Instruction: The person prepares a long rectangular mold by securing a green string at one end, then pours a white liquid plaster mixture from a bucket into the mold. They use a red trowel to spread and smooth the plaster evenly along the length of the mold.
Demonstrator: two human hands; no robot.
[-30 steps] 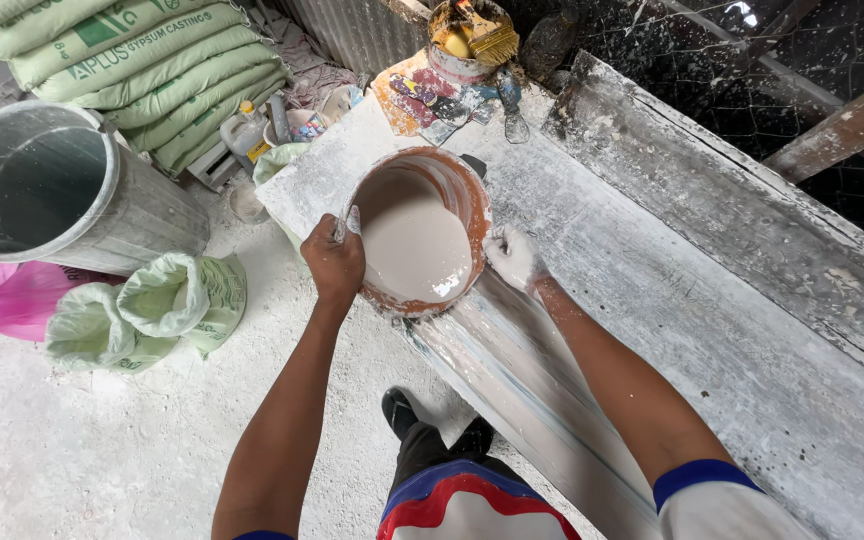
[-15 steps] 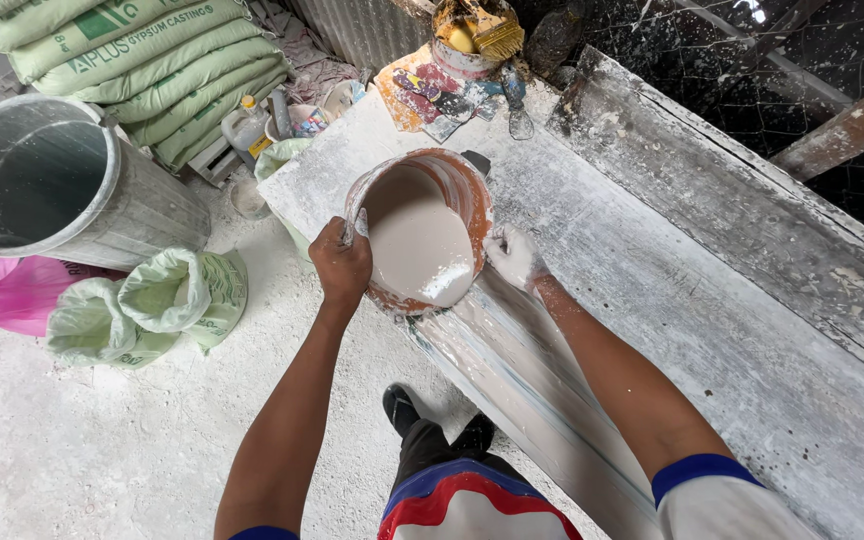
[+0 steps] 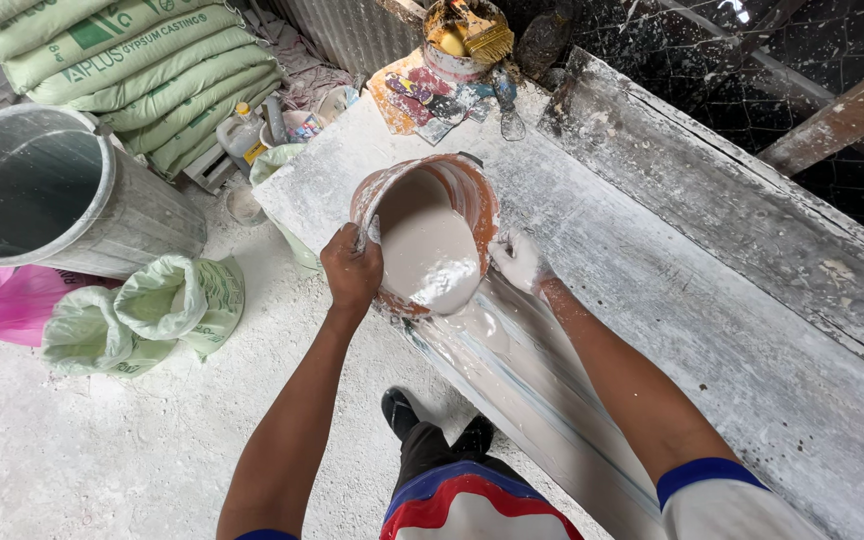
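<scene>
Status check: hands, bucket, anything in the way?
Left hand grips bucket rim; right hand steadies its side. Bucket tilted, white slurry spilling onto mould. Nothing blocking.

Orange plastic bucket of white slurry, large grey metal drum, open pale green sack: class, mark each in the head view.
orange plastic bucket (image 3: 480, 195), head view, on its far rim.
large grey metal drum (image 3: 147, 215), head view, on its outer wall.
open pale green sack (image 3: 162, 300), head view, on its folded mouth.
</scene>
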